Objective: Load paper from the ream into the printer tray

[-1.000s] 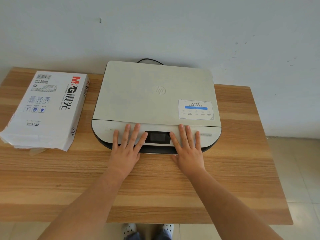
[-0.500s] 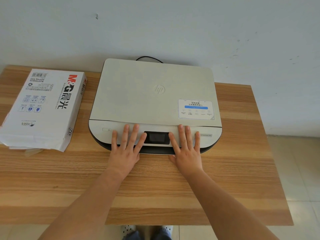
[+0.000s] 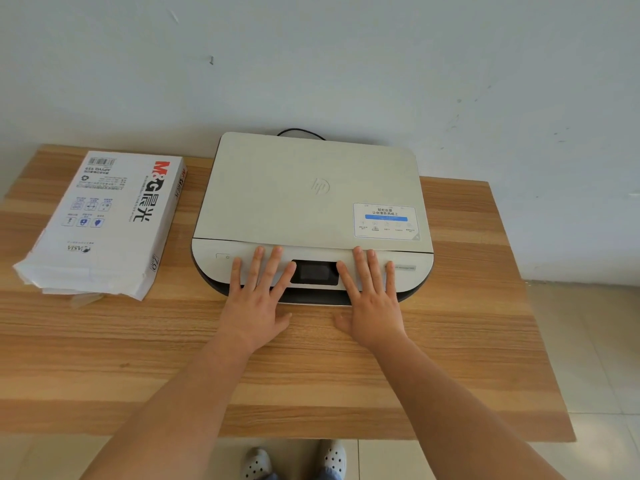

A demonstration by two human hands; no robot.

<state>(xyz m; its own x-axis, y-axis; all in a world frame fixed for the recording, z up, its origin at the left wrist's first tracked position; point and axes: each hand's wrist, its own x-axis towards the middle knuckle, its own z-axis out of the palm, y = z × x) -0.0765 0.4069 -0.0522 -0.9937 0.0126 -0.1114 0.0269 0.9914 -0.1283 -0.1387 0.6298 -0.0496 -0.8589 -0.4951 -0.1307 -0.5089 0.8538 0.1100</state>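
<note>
A flat off-white printer (image 3: 311, 195) with a closed lid sits at the middle back of the wooden table (image 3: 311, 368). My left hand (image 3: 256, 299) lies flat with fingers spread on the printer's front panel, left of its small dark screen (image 3: 314, 272). On the other side of the screen my right hand (image 3: 370, 299) rests the same way. Both palms hang over the front edge, and neither hand holds anything. A white paper ream (image 3: 104, 220) in its wrapper lies at the table's left, its near end torn open. No tray is visible.
A black cable (image 3: 300, 132) loops out behind the printer against the pale wall. The table's right edge drops to a tiled floor (image 3: 588, 358). My feet in light shoes (image 3: 294, 462) show below the near table edge.
Both hands stay flat on the printer's front panel. Only the camera view has shifted slightly; the printer and ream have not moved.
</note>
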